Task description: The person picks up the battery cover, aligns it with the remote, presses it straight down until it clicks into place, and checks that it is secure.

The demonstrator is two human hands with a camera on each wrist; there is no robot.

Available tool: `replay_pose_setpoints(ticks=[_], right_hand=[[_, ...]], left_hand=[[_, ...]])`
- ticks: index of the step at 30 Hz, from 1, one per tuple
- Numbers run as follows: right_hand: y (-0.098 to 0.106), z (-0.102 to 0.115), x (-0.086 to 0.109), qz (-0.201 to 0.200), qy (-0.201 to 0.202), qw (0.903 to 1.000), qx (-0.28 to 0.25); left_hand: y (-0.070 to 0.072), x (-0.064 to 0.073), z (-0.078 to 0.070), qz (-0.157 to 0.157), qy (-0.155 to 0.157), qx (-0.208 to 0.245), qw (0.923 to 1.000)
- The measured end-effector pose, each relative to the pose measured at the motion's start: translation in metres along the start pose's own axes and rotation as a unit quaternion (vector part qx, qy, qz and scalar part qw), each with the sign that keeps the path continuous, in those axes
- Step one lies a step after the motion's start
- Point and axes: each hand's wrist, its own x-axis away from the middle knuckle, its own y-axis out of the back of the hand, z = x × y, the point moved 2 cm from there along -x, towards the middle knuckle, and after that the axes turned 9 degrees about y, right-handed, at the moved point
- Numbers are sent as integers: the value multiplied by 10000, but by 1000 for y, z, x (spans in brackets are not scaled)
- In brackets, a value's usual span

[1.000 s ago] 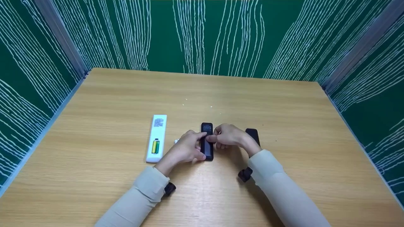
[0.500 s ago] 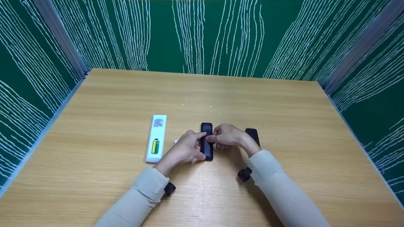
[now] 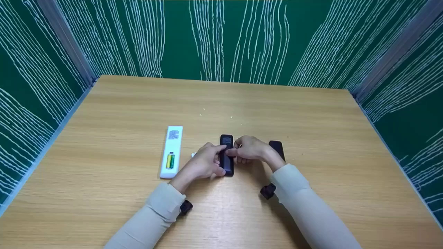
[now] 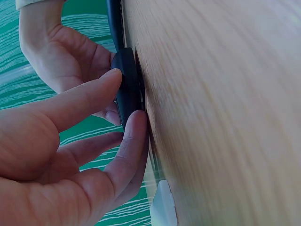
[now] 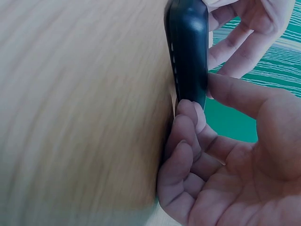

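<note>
A black remote control (image 3: 227, 163) lies face down in the middle of the table, its printed label towards the far end. My left hand (image 3: 206, 160) grips it from the left, thumb near the close end and a finger on the back. From the right, my right hand (image 3: 252, 148) presses its thumb on the back, other fingers curled against the side. Both wrist views show the remote's dark side (image 4: 126, 87) between fingertips. To the left lies a white remote control (image 3: 175, 143), its battery bay holding a yellow battery (image 3: 169, 161) and a green battery (image 3: 172, 161).
A second black object (image 3: 276, 148), long and rounded, lies partly hidden behind my right wrist. A small white piece (image 3: 193, 154) shows beside my left hand. Tiny pale specks (image 3: 231, 117) dot the wooden table (image 3: 138, 103) further back. Green walls (image 3: 221, 38) with white streaks surround it.
</note>
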Motion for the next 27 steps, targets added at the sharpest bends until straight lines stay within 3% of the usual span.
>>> replay_pose_setpoints(ticks=[27], right_hand=[[-8,0,15,-353,241,9972,610]], left_hand=[[0,-1,-1,11,55,-25,10000]])
